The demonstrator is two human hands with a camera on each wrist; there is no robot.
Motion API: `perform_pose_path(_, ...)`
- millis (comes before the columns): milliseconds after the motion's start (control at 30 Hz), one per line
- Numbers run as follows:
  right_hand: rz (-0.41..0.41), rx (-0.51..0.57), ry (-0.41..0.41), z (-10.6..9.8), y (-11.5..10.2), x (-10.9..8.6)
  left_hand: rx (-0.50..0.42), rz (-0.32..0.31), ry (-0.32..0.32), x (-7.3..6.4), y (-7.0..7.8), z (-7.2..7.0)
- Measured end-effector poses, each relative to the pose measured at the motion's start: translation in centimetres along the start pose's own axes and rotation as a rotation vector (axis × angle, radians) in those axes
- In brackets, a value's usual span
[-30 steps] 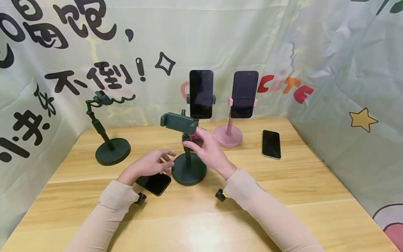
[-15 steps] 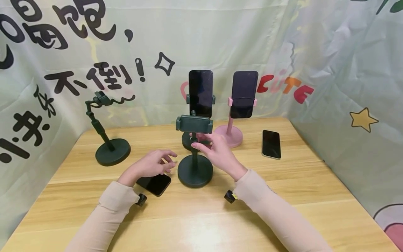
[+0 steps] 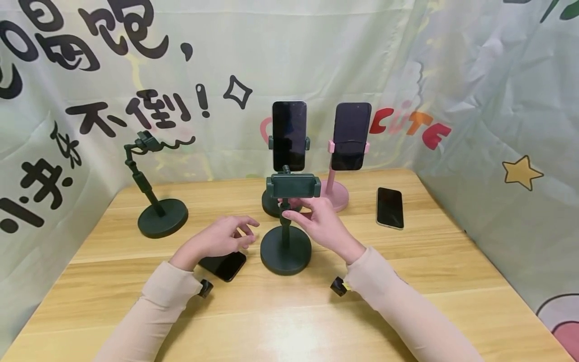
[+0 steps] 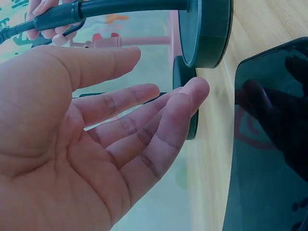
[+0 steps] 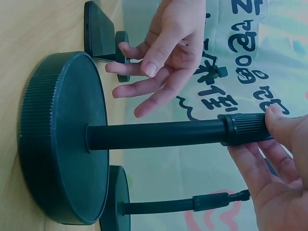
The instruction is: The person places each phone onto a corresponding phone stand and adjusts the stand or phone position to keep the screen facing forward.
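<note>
The right hand (image 3: 323,225) pinches the front green stand (image 3: 286,234), upright; I see it has shifted rightward, between both hands (left hand (image 3: 221,236) relaxed, near a phone (image 3: 229,264)), seemingly better placed for handling.

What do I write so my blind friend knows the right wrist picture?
The right hand holds a dark green stand by its ribbed collar at a wooden table. Beyond are the left hand, a phone and another stand.
</note>
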State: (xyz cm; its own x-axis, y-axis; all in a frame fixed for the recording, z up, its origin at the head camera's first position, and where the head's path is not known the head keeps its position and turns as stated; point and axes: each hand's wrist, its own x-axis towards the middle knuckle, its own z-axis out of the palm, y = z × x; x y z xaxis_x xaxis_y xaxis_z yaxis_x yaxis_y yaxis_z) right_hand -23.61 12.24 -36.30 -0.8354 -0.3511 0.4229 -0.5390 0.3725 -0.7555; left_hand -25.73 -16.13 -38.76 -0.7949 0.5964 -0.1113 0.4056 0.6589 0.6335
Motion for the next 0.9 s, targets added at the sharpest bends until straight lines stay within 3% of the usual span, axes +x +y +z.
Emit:
perform_pose_path(267, -0.03, 0.029, -0.048, 0.1, 0.3, -0.2, 0.079, 0.03, -0.018, -0.6, 0.8, 0.3)
perform_pose_path(467, -0.029, -0.005, -0.033, -0.3, 0.4, -0.2, 0.092, 0.039, -0.055, -0.4, 1.8, 0.5)
perform_pose_path(900, -0.028, 0.0, -0.094, -0.9, 0.3, 0.2, 0.097, 0.045, -0.093, 0.2, 1.7, 1.1)
